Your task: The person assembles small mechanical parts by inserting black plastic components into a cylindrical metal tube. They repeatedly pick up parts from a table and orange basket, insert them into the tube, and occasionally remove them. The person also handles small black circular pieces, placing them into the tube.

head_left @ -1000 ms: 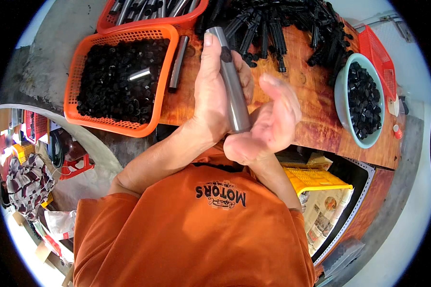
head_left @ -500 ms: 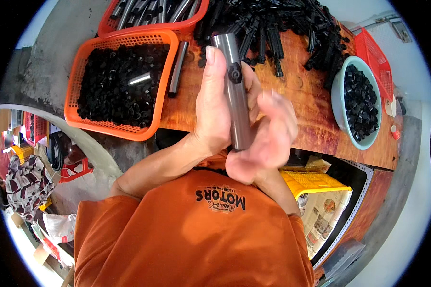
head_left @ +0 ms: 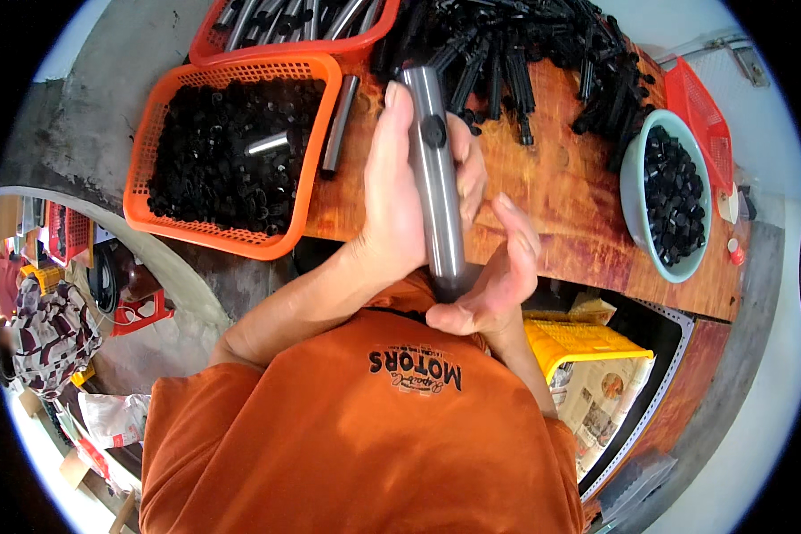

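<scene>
A grey metal tube (head_left: 442, 196) stands nearly upright in front of my chest, leaning slightly. My left hand (head_left: 392, 196) is closed round its upper part, the thumb along its left side and the fingers behind it and at its right. Set in the tube's side near the top is a small black round part (head_left: 433, 132). My right hand (head_left: 503, 285) is at the tube's lower end, palm by that end, its fingers stretched out and slightly curved. Whether the palm touches the tube end cannot be made out.
An orange basket (head_left: 227, 245) holds small black parts and a short metal piece (head_left: 267, 143). Another tube (head_left: 340, 127) lies beside it. A red basket (head_left: 294, 52) holds tubes. Black plastic parts (head_left: 507, 76) pile up at the back; a pale blue bowl (head_left: 634, 196) of black pieces stands right.
My right hand has lowered slightly and its fingers have straightened off the tube. The black part in the tube's side shows a plainer face now. My left hand keeps its hold.
</scene>
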Tool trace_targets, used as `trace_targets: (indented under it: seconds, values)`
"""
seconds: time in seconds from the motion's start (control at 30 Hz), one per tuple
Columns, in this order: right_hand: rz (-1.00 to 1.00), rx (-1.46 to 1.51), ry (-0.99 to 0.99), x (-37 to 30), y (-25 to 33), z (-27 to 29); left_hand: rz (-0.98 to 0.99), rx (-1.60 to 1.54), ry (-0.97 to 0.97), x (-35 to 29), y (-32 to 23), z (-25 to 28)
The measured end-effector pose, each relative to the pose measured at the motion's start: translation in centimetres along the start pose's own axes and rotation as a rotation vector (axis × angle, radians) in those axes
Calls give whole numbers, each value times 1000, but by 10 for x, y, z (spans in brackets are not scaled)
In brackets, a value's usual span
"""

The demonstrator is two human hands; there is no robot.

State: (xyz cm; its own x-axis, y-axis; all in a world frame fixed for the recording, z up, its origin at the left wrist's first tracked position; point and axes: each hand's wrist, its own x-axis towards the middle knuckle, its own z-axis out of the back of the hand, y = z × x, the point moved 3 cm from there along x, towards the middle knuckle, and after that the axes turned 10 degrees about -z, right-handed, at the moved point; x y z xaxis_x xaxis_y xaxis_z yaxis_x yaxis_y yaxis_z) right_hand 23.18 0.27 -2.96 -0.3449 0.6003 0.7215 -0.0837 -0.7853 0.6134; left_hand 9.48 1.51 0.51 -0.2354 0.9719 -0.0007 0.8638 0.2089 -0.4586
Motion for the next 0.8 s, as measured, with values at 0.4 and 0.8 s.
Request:
trace_targets:
  seconds: [0.4,0.8]
  values:
    - [-407,281,293,-5,-13,0,-1,111,-510,1,8,24]
    - [-387,158,189,8,-11,2,-94,103,-495,2,17,30]
